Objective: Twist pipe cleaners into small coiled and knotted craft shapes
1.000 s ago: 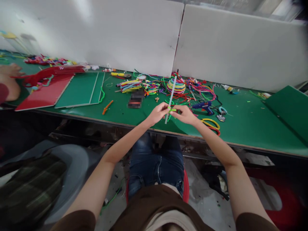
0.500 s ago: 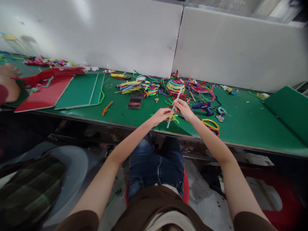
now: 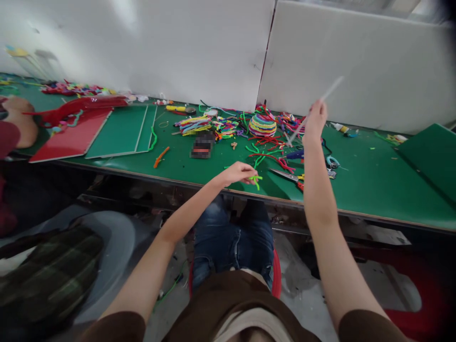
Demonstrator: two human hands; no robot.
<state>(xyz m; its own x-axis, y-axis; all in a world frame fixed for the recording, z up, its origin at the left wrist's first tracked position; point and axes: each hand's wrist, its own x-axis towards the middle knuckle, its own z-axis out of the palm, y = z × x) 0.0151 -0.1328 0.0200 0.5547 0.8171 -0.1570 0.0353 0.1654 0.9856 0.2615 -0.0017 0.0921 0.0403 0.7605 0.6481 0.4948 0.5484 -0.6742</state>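
Note:
Near the table's front edge, my left hand pinches a small lime-green pipe-cleaner piece whose ends stick out past the fingertips. My right hand is raised over the back right, its fingers closed around a translucent white stick that slants up to the right and is slightly blurred. Below that arm lie scissors with red and yellow handles and a blue glue gun, partly hidden by the forearm. A striped, multicoloured coiled ball sits behind, among red and green pipe cleaners.
Bundled pipe cleaners, a dark pixelated object and an orange piece lie on the green table. Red and green boards are at left, near another person's hand. White panels stand behind.
My right hand has moved up and to the right with the white stick, away from my left hand. The scissors' blades now show. My left hand still holds the green piece.

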